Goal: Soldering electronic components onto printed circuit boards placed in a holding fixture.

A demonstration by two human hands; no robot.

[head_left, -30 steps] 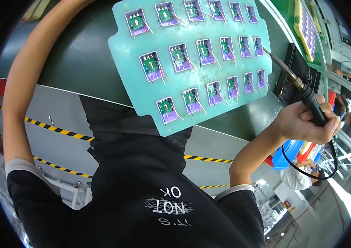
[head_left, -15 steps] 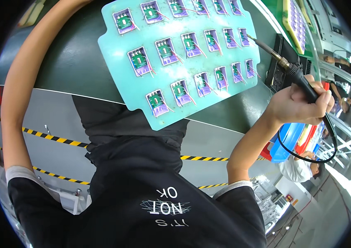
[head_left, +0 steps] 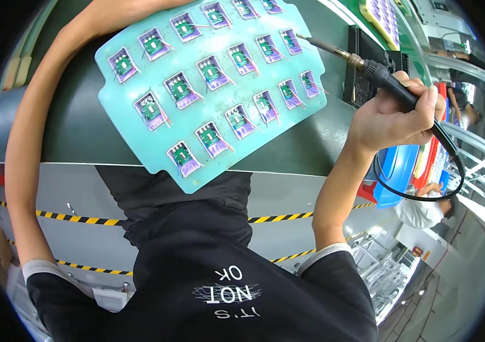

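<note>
A pale turquoise tray [head_left: 140,142] lies tilted on the dark green bench and overhangs its near edge. Its pockets hold several small green circuit boards [head_left: 211,72] in purple housings, with thin red and pale wires sticking out. My right hand [head_left: 396,117] is closed round the black handle of a soldering iron [head_left: 334,50]. The iron's tip is at the right side of the middle row's rightmost pocket; whether it touches anything I cannot tell. My left hand [head_left: 120,12] rests along the tray's far left edge, its fingers cut off by the picture's top.
A black box-shaped device [head_left: 361,68] stands right of the tray. Beyond it is a yellowish tray with purple parts [head_left: 382,20]. Blue bins [head_left: 399,165] and the iron's looping black cable [head_left: 411,195] are at the right. Another person in white [head_left: 422,214] is farther off.
The tray has shifted left and toward me, and my left hand has come farther into view. My right hand has moved slightly left and up with the soldering iron, still by the same row's end.
</note>
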